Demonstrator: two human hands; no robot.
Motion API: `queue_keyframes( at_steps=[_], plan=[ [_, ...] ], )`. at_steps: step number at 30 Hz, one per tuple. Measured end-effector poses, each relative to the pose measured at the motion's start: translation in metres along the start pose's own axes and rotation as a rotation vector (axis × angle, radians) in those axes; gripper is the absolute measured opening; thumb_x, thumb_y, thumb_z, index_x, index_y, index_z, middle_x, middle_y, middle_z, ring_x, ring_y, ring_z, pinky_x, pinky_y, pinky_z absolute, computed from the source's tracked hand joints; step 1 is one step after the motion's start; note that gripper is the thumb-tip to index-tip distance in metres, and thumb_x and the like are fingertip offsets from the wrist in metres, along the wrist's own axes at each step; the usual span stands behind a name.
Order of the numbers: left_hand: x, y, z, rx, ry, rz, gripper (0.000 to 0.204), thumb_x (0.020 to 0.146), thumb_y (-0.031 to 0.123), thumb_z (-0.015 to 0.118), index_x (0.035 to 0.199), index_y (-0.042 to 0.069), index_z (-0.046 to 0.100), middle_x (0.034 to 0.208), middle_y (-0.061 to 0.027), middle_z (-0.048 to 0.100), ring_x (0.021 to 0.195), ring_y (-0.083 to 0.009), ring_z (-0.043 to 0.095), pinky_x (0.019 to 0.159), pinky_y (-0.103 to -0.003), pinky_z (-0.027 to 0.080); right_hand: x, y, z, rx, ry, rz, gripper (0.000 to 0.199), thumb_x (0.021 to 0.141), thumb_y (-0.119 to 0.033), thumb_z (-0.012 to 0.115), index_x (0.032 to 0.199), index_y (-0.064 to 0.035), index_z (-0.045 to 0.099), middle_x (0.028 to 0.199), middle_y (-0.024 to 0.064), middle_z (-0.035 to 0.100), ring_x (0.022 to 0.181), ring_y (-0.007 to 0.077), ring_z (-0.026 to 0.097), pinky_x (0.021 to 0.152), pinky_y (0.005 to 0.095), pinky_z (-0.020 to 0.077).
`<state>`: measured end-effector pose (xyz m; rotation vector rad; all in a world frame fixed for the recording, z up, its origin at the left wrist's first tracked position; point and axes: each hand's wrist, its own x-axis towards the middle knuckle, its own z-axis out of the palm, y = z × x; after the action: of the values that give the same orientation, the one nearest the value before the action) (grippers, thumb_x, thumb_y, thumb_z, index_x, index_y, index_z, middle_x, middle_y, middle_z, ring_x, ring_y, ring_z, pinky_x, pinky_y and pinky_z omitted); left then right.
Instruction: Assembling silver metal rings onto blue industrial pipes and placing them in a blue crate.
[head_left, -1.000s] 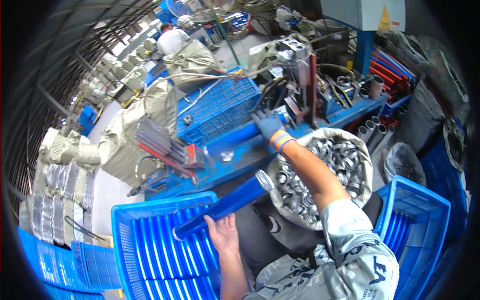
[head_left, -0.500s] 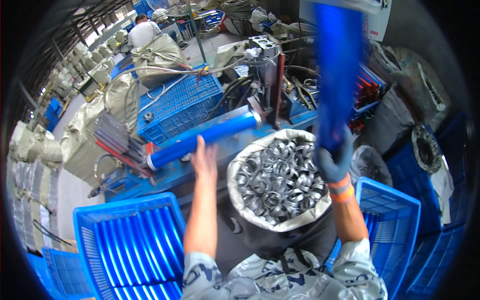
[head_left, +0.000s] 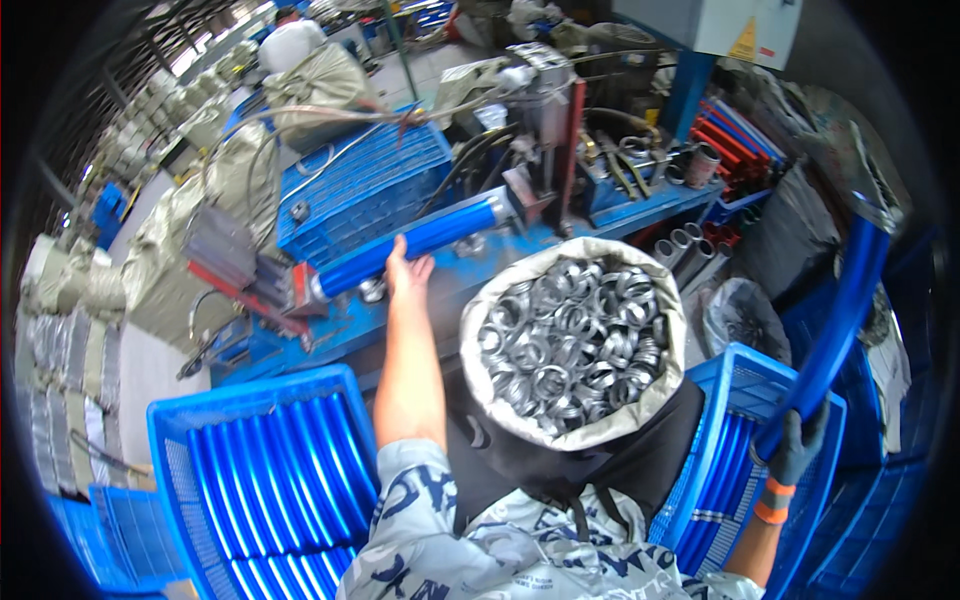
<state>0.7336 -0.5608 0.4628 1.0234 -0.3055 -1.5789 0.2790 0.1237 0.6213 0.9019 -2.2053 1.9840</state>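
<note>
A shiny blue tube (head_left: 440,229) lies slantwise in a bench-top machine (head_left: 545,150), between its left and right ends. My bare left hand (head_left: 408,272) touches the near side of this tube with its fingers stretched out and apart. At the far right, my gloved right hand (head_left: 797,452) is closed around the lower end of another blue tube (head_left: 848,300). That tube rises tilted away from me, with a silvery metal fitting at its upper end. Below it stands the right blue crate (head_left: 735,362), holding more blue tubes (head_left: 720,470).
A pale sack (head_left: 575,440) full of metal rings (head_left: 570,345) stands between my arms. The left blue crate (head_left: 250,395) holds rows of blue tubes. Behind the machine are an upturned blue crate (head_left: 375,185) and hoses. Grey pipes (head_left: 682,248) stand right of the sack.
My right hand has carried its tube from upright beside the sack down and right, over the right crate. The left hand stays at the tube in the machine, its fingers a little higher.
</note>
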Motion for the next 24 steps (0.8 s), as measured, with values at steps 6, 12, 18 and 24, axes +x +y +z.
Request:
queue_keyframes(
  at_steps=[6, 12, 18, 24],
  plan=[
    [-0.006, -0.026, 0.016, 0.057, -0.143, 0.055, 0.072, 0.101, 0.049, 0.082, 0.150, 0.004, 0.055, 0.133, -0.0196, 0.069, 0.112, -0.0382, 0.071, 0.099, -0.055, 0.060, -0.056, 0.081, -0.216, -0.243, 0.089, 0.052, 0.046, 0.103, -0.001, 0.076, 0.147, -0.0015, 0.062, 0.131, 0.0100, 0.074, 0.115, 0.0209, 0.069, 0.107, 0.0374, 0.0560],
    [0.061, 0.033, -0.056, 0.121, -0.247, -0.175, 0.045, 0.106, 0.027, 0.076, 0.137, -0.002, 0.061, 0.132, -0.0214, 0.068, 0.120, -0.0377, 0.066, 0.106, -0.051, 0.058, -0.217, 0.164, -0.260, -0.923, 0.173, 0.679, 0.081, 0.089, -0.018, 0.085, 0.162, -0.0031, 0.054, 0.142, 0.0212, 0.072, 0.129, 0.0310, 0.070, 0.113, 0.0459, 0.0543],
    [0.055, 0.010, -0.057, 0.393, -0.167, -0.193, 0.068, 0.107, 0.031, 0.078, 0.159, -0.004, 0.052, 0.161, -0.0189, 0.063, 0.140, -0.0279, 0.069, 0.114, -0.038, 0.060, -0.364, 0.185, -0.377, -1.460, 0.217, 1.160, 0.078, 0.090, -0.029, 0.084, 0.161, -0.0203, 0.054, 0.154, 0.0167, 0.063, 0.141, 0.0403, 0.064, 0.114, 0.0546, 0.0566],
    [-0.019, 0.062, -0.068, 0.901, -0.181, 0.019, 0.068, 0.110, 0.045, 0.070, 0.161, 0.003, 0.052, 0.161, -0.0089, 0.064, 0.135, -0.0189, 0.072, 0.101, -0.027, 0.063, -0.415, 0.279, -0.405, -1.504, 0.155, 1.461, 0.064, 0.092, -0.030, 0.085, 0.150, -0.0189, 0.059, 0.149, 0.0157, 0.061, 0.134, 0.0420, 0.066, 0.103, 0.0574, 0.0630]
  ],
)
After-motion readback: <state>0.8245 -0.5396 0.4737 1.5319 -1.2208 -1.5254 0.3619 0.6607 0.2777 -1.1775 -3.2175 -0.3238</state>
